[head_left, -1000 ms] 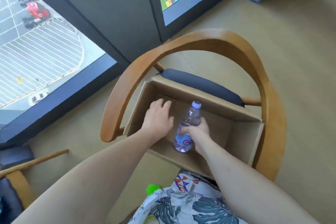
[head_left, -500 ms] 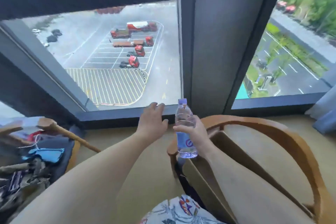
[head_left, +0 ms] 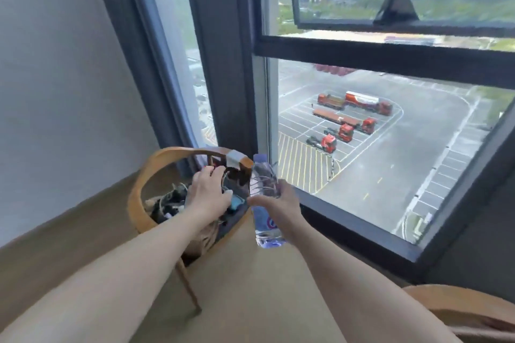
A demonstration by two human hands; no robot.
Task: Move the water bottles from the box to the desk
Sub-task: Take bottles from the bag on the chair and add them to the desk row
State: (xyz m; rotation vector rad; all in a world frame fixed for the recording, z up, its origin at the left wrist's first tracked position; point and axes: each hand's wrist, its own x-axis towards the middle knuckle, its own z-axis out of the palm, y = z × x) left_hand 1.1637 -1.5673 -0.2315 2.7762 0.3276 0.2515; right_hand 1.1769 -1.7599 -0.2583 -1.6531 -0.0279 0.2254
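My right hand (head_left: pixel 281 207) grips a clear plastic water bottle (head_left: pixel 264 203) with a pale purple cap and a blue label, upright in the air in front of the window. My left hand (head_left: pixel 207 192) hovers beside it with relaxed fingers and holds nothing, in front of a wooden chair. Neither the box nor the desk is in view.
A round-backed wooden chair (head_left: pixel 145 175) piled with clothes stands by the wall on the left. A large window (head_left: pixel 376 133) fills the right side, with its dark sill low down. The curved back of another wooden chair (head_left: pixel 457 306) shows at the bottom right. Beige floor lies between.
The view has swung left, away from the box on the chair toward the clothes chair and the wall. My right hand carried the bottle out of the box and keeps it upright.
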